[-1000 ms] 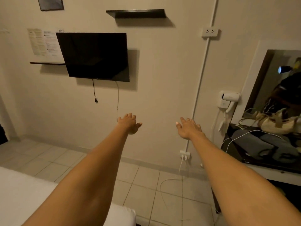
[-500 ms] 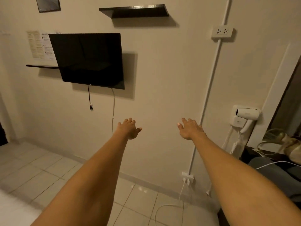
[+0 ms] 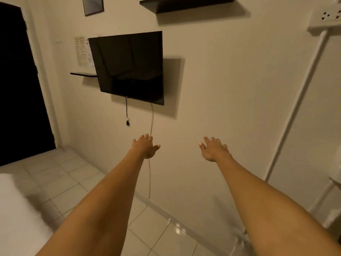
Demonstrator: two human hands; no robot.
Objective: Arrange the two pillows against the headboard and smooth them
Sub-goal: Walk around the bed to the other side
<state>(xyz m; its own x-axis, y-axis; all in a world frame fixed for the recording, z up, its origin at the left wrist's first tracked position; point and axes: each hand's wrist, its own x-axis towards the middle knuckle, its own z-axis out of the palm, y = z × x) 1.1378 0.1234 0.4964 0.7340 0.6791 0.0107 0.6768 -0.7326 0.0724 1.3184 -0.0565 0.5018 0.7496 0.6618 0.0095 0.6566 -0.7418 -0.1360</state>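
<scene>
Bed (image 3: 16, 209) cut off at left edge, blurred white. Shelf (image 3: 186, 4) and wall socket (image 3: 326, 17) cropped at top and right. Poster (image 3: 83, 51) text unreadable, partly behind TV (image 3: 129, 67). White object (image 3: 336, 174) at right edge unidentifiable.

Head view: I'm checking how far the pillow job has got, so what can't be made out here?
- Pillows and headboard: outside the head view, which faces the wall and television.
- Bed: only a blurred white corner, cut by the left and bottom edges.
- Doorway: too dark to see inside.
- Wall notice: print too small, partly behind the television.
- Left hand and right hand: open, empty, palms hidden.
</scene>
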